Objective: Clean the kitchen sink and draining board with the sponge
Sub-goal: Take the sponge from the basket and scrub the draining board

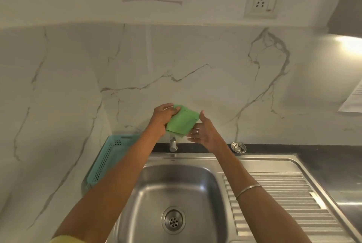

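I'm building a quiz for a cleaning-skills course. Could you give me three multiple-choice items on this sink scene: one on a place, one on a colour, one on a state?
1. Where is the loose sink strainer?
A. on the dark counter behind the draining board
B. in the basin
C. in the basket

2. What colour is the sponge?
A. yellow
B. green
C. blue

3. How is the left hand?
A. flat on the wall
B. idle
C. holding the sponge in its grip

Answers: 1 A, it lies by the wall, right of the tap. 2 B, it is plainly green. 3 C, its fingers curl round the sponge's left end.
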